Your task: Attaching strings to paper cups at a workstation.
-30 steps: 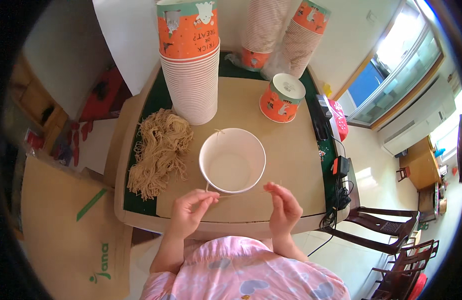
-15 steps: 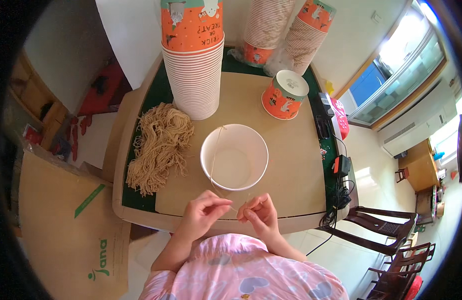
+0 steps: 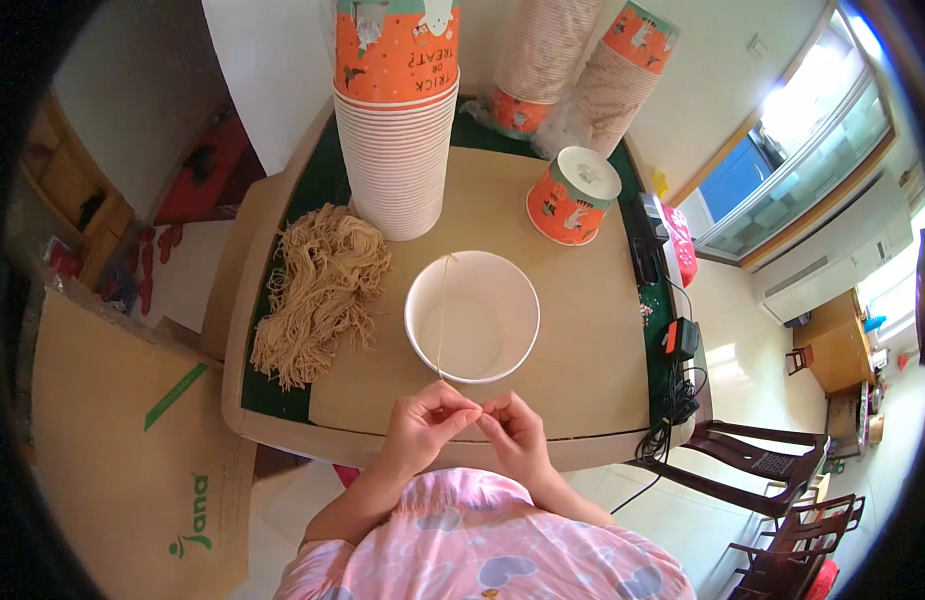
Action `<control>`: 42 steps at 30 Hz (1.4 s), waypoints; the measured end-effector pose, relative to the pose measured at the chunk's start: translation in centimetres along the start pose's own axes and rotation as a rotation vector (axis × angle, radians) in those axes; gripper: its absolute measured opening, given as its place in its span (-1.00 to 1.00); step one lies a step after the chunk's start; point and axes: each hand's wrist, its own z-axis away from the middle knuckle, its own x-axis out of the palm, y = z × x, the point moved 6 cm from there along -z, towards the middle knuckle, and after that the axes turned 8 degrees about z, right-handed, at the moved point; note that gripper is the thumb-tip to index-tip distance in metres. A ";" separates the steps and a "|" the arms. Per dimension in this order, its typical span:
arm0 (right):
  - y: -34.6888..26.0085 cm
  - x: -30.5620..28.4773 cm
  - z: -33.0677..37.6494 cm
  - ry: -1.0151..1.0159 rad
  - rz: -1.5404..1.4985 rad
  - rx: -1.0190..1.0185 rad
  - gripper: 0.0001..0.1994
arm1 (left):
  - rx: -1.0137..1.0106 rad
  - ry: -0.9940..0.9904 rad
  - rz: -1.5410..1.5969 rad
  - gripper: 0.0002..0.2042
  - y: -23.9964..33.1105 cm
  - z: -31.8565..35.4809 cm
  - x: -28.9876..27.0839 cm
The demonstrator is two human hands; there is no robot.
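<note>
A white-lined paper bucket (image 3: 483, 370) stands upright near the table's front edge, its open mouth toward me. From a hole or knot by its far rim, a thin tan string (image 3: 442, 320) stretches across the opening to my fingers. My left hand (image 3: 428, 425) pinches the string just in front of the bucket. My right hand (image 3: 515, 430) is pinched too, its fingertips meeting those of the left; the bit of string between them is mostly hidden. To the left lies a loose heap of tan strings (image 3: 323, 290).
A tall stack of nested paper buckets (image 3: 398, 160) rises behind the heap. One orange bucket (image 3: 568, 205) sits upside down at the back right. Two more wrapped stacks (image 3: 618, 85) stand at the far edge. Cables and a power adapter (image 3: 683, 338) line the right edge.
My hands have come together until the fingertips touch. The string across the bucket's mouth now runs straighter. My view has shifted slightly.
</note>
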 end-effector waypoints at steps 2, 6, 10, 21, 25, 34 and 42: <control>-0.3 0.0 -0.1 0.021 -0.008 -0.030 -0.95 | -0.004 0.007 0.035 -0.94 0.1 0.0 0.3; -0.5 0.1 0.0 0.015 -0.023 -0.048 -0.96 | -0.022 -0.018 0.169 -0.94 -0.7 -0.1 0.5; -0.7 0.3 0.1 -0.011 0.010 -0.051 -0.95 | 0.030 -0.026 0.140 -0.92 -0.8 -0.1 0.2; -0.5 -0.1 0.0 0.043 -0.128 0.008 -0.95 | 0.083 -0.023 0.050 -0.94 0.7 -0.3 0.8; 0.4 -0.4 -0.2 0.039 -0.194 0.084 -0.96 | 0.119 -0.034 -0.040 -0.91 0.5 -0.2 0.9; 1.9 -1.0 -0.3 0.120 -0.364 0.151 -0.97 | 0.486 -0.021 -0.562 -0.77 3.2 -0.2 1.9; 2.7 -1.3 -2.1 0.257 -0.420 -0.004 -0.97 | 0.513 -0.172 -1.156 -0.72 3.6 -3.9 3.3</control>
